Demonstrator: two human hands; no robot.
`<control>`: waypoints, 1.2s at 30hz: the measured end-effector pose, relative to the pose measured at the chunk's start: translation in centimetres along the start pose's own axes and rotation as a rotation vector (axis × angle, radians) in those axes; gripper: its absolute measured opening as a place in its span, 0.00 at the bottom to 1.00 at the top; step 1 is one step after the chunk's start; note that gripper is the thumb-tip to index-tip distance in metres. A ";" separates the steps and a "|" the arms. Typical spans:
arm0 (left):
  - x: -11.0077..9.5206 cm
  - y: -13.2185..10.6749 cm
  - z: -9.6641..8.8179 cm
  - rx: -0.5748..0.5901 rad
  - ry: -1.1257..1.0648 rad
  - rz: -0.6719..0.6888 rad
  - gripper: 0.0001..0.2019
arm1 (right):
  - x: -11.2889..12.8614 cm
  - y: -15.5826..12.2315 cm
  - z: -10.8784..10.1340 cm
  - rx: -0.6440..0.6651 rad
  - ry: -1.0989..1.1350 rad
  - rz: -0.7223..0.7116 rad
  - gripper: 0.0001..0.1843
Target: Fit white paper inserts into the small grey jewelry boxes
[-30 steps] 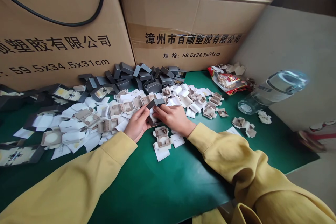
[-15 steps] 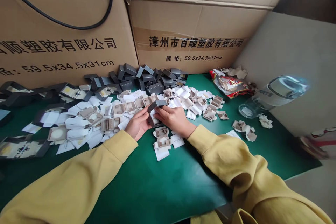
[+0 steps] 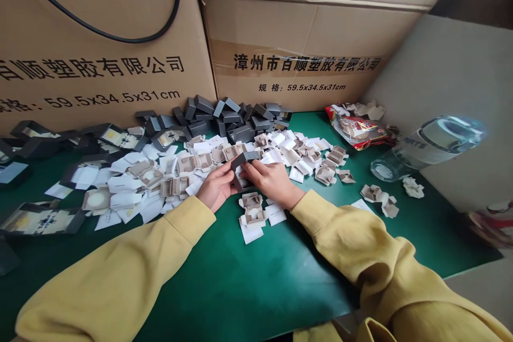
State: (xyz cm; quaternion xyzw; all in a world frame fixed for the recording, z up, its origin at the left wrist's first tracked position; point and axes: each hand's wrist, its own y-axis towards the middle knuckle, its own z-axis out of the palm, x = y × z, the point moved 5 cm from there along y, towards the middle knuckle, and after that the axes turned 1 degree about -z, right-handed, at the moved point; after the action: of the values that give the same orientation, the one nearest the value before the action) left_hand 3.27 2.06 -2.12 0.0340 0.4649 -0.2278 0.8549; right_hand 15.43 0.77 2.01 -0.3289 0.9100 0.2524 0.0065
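Slightly turned since before: small dark-grey cardboard box (image 3: 245,158), pinched by fingers of left hand (image 3: 217,187) and right hand (image 3: 273,181); forearms flat on green table (image 3: 256,278).

printed black on right carton (image 3: 304,26): 漳州市百顺塑胶有限公司, below it 规格: 59.5x34.5x31cm. same print on left carton (image 3: 100,21), cut off at picture edge: 顺塑胶有限公司, then 格: 59.5x34.5x31cm. bottle label (image 3: 417,144) too blurred to read.

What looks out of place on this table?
A clear bottle seems to lie on its side at the right edge of the green table, near a red snack packet; both look foreign among the cardboard inserts. The grey box in the left hand and right hand looks fine.
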 end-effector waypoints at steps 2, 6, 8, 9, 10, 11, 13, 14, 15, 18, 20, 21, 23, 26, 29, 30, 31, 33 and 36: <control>0.0 0.0 0.0 -0.006 0.001 -0.003 0.22 | 0.0 0.0 0.0 0.011 -0.014 0.002 0.15; -0.1 0.0 0.1 0.003 -0.004 -0.012 0.20 | 0.1 -0.1 0.1 -0.011 -0.034 -0.012 0.14; -0.1 -0.1 0.2 0.007 -0.008 -0.015 0.20 | 0.1 -0.1 0.2 -0.015 -0.034 -0.023 0.14; -0.1 -0.1 0.2 0.008 -0.007 -0.017 0.19 | 0.1 -0.2 0.2 -0.020 -0.033 -0.029 0.14; -0.1 -0.1 0.2 0.008 -0.005 -0.017 0.19 | 0.1 -0.2 0.2 -0.029 -0.034 -0.035 0.14; -0.1 -0.1 0.2 0.007 -0.002 -0.015 0.19 | 0.1 -0.2 0.2 -0.041 -0.036 -0.041 0.14; -0.2 -0.1 0.2 0.004 0.003 -0.012 0.20 | 0.1 -0.3 0.2 -0.061 -0.039 -0.051 0.14; -0.2 -0.1 0.2 0.002 0.003 -0.012 0.20 | 0.1 -0.3 0.2 -0.064 -0.037 -0.052 0.14; -0.2 0.0 0.2 0.002 0.000 -0.013 0.20 | 0.1 -0.3 0.3 -0.064 -0.032 -0.050 0.14; -0.2 0.0 0.2 0.008 -0.004 -0.019 0.21 | -0.1 -0.2 0.3 -0.064 -0.001 -0.037 0.14; -0.3 0.1 0.2 0.014 -0.004 -0.015 0.21 | -0.2 -0.2 0.1 -0.086 0.014 -0.027 0.15; -0.3 0.1 0.2 0.017 -0.003 -0.012 0.21 | -0.3 -0.1 -0.1 -0.096 0.019 -0.020 0.16; -0.3 0.1 0.2 0.022 -0.005 -0.007 0.21 | -0.4 -0.1 -0.2 -0.098 0.031 0.004 0.17; -0.3 0.1 0.2 0.028 -0.006 -0.009 0.21 | -0.8 0.0 -0.1 -0.064 0.062 0.073 0.20; -0.2 0.1 0.2 0.026 0.000 -0.014 0.22 | -0.9 -0.1 0.2 -0.060 0.083 0.120 0.21; -0.2 0.1 0.2 0.025 0.000 -0.017 0.21 | -0.9 -0.1 0.3 -0.066 0.087 0.118 0.22; -0.2 0.0 0.2 0.025 -0.003 -0.018 0.21 | -0.9 -0.1 0.4 -0.072 0.089 0.110 0.22; -0.2 0.0 0.2 0.027 -0.011 -0.018 0.20 | -0.8 -0.2 0.4 -0.077 0.090 0.088 0.21; -0.2 0.0 0.2 0.031 -0.016 -0.019 0.20 | -0.8 -0.2 0.5 -0.067 0.089 0.038 0.21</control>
State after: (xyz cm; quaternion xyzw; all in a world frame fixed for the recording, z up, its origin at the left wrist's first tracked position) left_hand 3.32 2.05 -1.81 0.0410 0.4548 -0.2433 0.8557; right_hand 16.08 1.30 1.61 -0.3224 0.9065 0.2680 -0.0496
